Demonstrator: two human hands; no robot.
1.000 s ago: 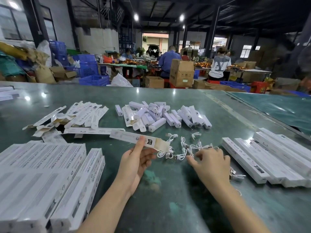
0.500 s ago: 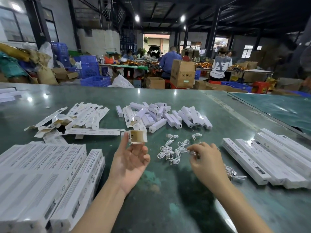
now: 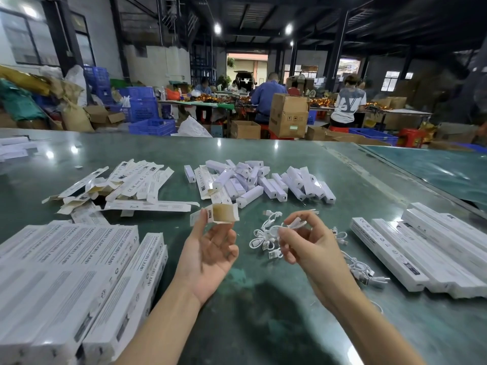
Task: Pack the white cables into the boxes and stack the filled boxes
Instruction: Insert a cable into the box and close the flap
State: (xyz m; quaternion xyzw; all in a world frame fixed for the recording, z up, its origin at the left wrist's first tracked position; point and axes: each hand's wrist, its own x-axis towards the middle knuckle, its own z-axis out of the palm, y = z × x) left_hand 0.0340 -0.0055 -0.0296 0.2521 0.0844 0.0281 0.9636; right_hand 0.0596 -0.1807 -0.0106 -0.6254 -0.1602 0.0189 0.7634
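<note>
Left hand: the left hand (image 3: 208, 256), palm up above the counter (image 3: 263, 325), pinches an open-ended white box (image 3: 224, 213) between thumb and fingertips, its brown cardboard mouth facing the viewer.
Right hand: the right hand (image 3: 311, 248) pinches a coiled white cable (image 3: 292, 224) in curled fingers, just right of the box's mouth and apart from it.
Loose cables: more white cables (image 3: 266, 237) lie tangled on the counter under and beside the right hand.
Filled boxes: long white boxes (image 3: 66, 272) lie in a stack at near left; a second row (image 3: 427, 248) lies at right.
Flat boxes: unfolded cartons (image 3: 126, 185) lie scattered at far left.
Small boxes: a heap of short white boxes (image 3: 263, 183) sits at centre back.
Background: workers sit at distant tables among blue crates and cardboard boxes.
</note>
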